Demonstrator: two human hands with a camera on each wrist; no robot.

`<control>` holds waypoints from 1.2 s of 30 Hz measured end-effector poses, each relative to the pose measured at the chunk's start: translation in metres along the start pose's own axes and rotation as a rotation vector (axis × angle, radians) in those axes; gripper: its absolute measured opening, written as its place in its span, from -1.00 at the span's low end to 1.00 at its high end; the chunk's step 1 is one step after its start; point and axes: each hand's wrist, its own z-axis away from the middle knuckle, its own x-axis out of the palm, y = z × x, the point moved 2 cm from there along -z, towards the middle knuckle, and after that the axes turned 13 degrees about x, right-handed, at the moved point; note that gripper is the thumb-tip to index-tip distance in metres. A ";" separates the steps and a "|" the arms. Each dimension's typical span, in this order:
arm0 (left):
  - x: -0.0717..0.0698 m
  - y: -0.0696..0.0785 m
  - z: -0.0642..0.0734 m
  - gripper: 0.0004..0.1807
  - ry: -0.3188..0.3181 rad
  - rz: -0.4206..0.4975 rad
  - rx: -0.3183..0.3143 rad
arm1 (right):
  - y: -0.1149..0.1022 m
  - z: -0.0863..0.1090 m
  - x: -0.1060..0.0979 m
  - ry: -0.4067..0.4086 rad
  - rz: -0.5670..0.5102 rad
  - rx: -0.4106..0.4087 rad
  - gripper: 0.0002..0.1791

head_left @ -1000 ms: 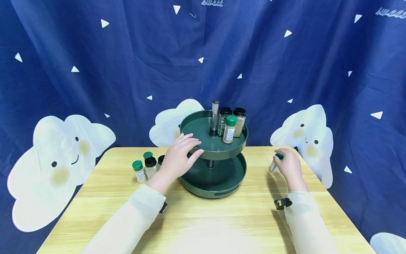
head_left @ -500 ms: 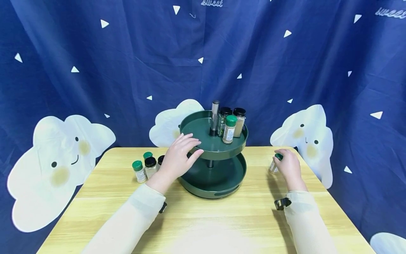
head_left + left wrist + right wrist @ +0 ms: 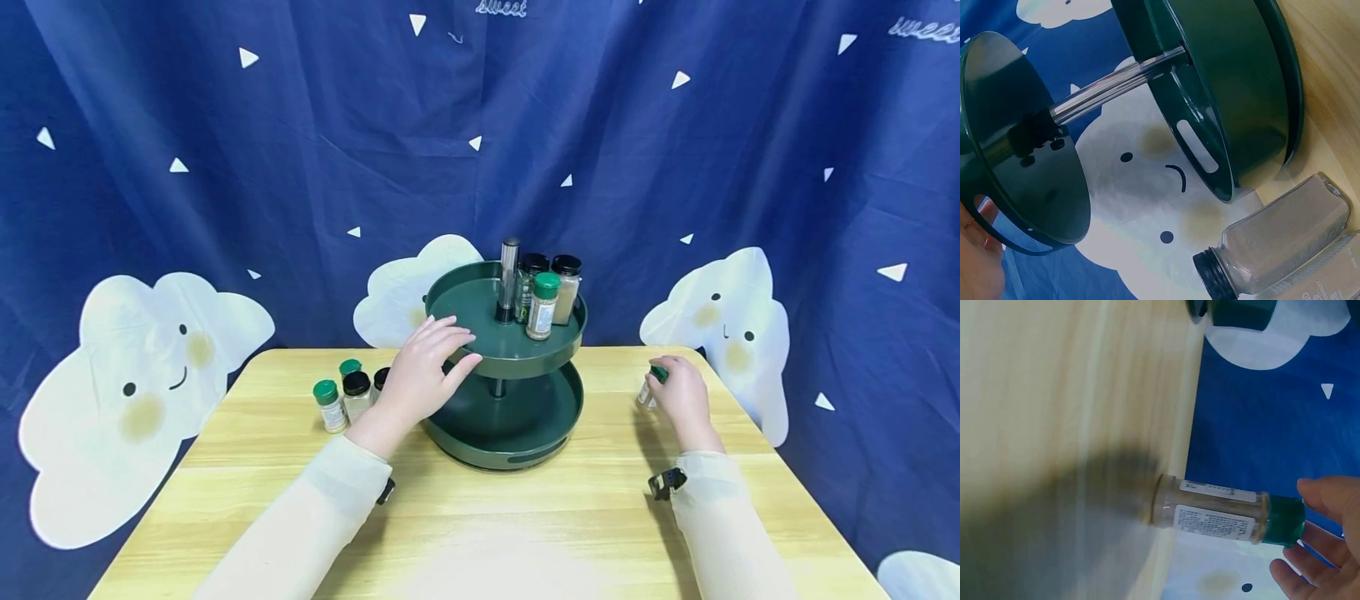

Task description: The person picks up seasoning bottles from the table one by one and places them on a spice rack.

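Observation:
A two-tier dark green turntable rack (image 3: 517, 365) stands mid-table with a metal post. My left hand (image 3: 423, 371) rests at the upper tray's near-left rim, fingers over the edge and thumb by the outer wall; in the left wrist view its fingers (image 3: 985, 240) show beside the tray's slot. At the right, my right hand (image 3: 686, 396) holds a small spice jar (image 3: 647, 394) by its green cap. The right wrist view shows the thumb and fingers around the cap, with the jar (image 3: 1216, 511) upright and its base at the tabletop.
On the upper tray stand a green-capped jar (image 3: 542, 312) and two black-capped jars (image 3: 566, 292). Left of the rack several more spice jars (image 3: 330, 408) are grouped on the wooden table (image 3: 480, 517), partly hidden by my left arm. A blue curtain (image 3: 420, 150) hangs behind.
My right hand has shifted very slightly left at the jar's cap. The left hand, the rack and the other jars look the same.

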 end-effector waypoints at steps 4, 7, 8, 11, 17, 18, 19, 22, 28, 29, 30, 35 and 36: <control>0.000 0.001 0.000 -0.54 0.004 0.001 0.006 | 0.003 0.000 0.003 0.006 -0.001 0.015 -0.67; 0.000 0.002 0.000 -0.54 0.002 0.005 0.000 | 0.005 -0.001 0.005 0.015 -0.005 0.008 -0.68; -0.001 0.002 0.000 -0.54 0.002 0.005 -0.001 | 0.005 -0.001 0.006 0.017 -0.006 0.004 -0.68; -0.001 0.003 0.000 -0.54 0.000 0.005 -0.001 | 0.007 -0.001 0.007 0.020 -0.006 -0.007 -0.68; 0.000 0.002 0.000 -0.56 -0.002 0.000 0.004 | 0.008 -0.001 0.008 0.020 -0.011 0.002 -0.70; 0.001 0.002 0.000 -0.56 -0.002 0.000 0.004 | 0.009 -0.001 0.008 0.021 -0.013 0.004 -0.70; 0.001 0.002 0.000 -0.56 0.000 0.001 0.005 | 0.009 0.000 0.008 0.023 -0.015 0.005 -0.71; 0.001 0.002 0.000 -0.56 0.000 0.005 0.005 | 0.009 0.000 0.009 0.031 -0.018 0.007 -0.72; 0.001 0.002 0.000 -0.56 -0.009 -0.005 0.002 | 0.010 0.000 0.008 0.034 -0.007 0.001 -0.73; 0.001 0.001 0.000 -0.56 -0.009 -0.007 0.002 | 0.010 0.000 0.008 0.033 -0.004 -0.001 -0.73; 0.002 0.001 0.000 -0.55 -0.011 -0.011 0.002 | 0.009 0.000 0.007 0.032 -0.001 -0.003 -0.73; 0.002 0.000 0.000 -0.55 -0.015 -0.014 -0.001 | 0.007 0.000 0.006 0.015 0.008 0.008 -0.72; 0.002 0.000 0.000 -0.55 -0.016 -0.015 -0.001 | 0.007 0.000 0.006 0.013 0.010 0.009 -0.72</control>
